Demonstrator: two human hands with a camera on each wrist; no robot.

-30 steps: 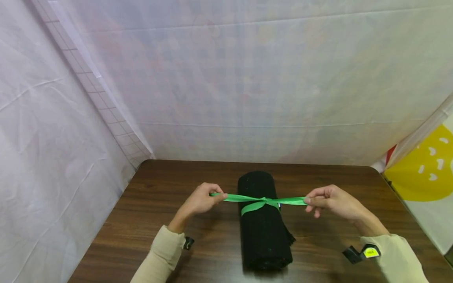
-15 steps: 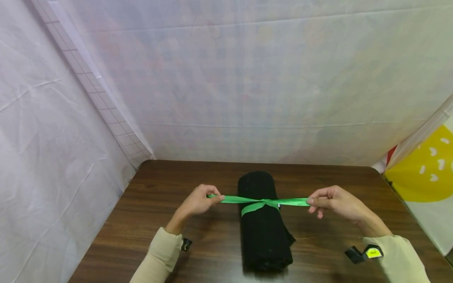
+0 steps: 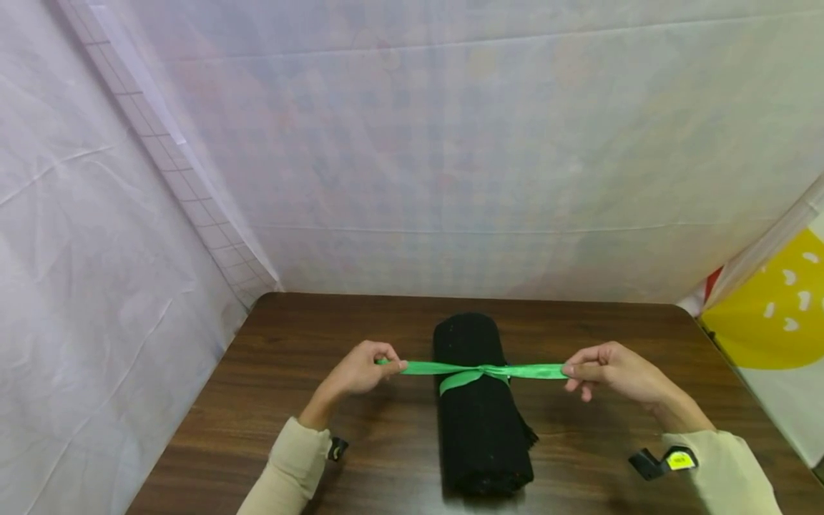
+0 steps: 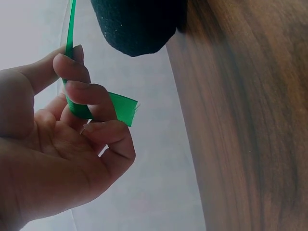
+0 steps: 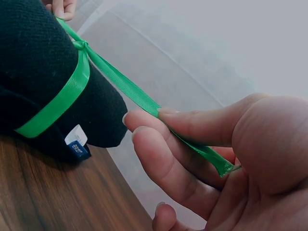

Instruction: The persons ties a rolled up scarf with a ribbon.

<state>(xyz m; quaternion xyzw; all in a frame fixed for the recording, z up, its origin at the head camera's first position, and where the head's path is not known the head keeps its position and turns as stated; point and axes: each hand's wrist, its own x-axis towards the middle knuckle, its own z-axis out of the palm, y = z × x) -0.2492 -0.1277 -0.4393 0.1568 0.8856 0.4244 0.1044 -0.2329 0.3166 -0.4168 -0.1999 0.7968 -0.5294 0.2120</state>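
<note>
A rolled black cloth (image 3: 479, 436) with a knitted look and fringe at its right side lies lengthwise on the table. Round its middle goes a green ribbon (image 3: 460, 380), crossed in a knot on top. My left hand (image 3: 360, 368) pinches one ribbon end to the left of the roll; in the left wrist view the frayed tail (image 4: 124, 109) pokes out past the curled fingers. On the other side my right hand (image 3: 618, 372) pinches the opposite end between thumb and forefinger. Both ends are stretched out sideways. A small white and blue label (image 5: 77, 142) shows on the roll.
The brown wooden table (image 3: 322, 315) has rounded far corners. White sheeting (image 3: 483, 143) hangs behind it and at the left. A yellow patterned cloth (image 3: 766, 315) hangs beyond the right edge.
Both hands have dropped slightly in view. The right hand has shifted a little to the right and the left a little to the left, with the ribbon ends still pinched. The roll stays put.
</note>
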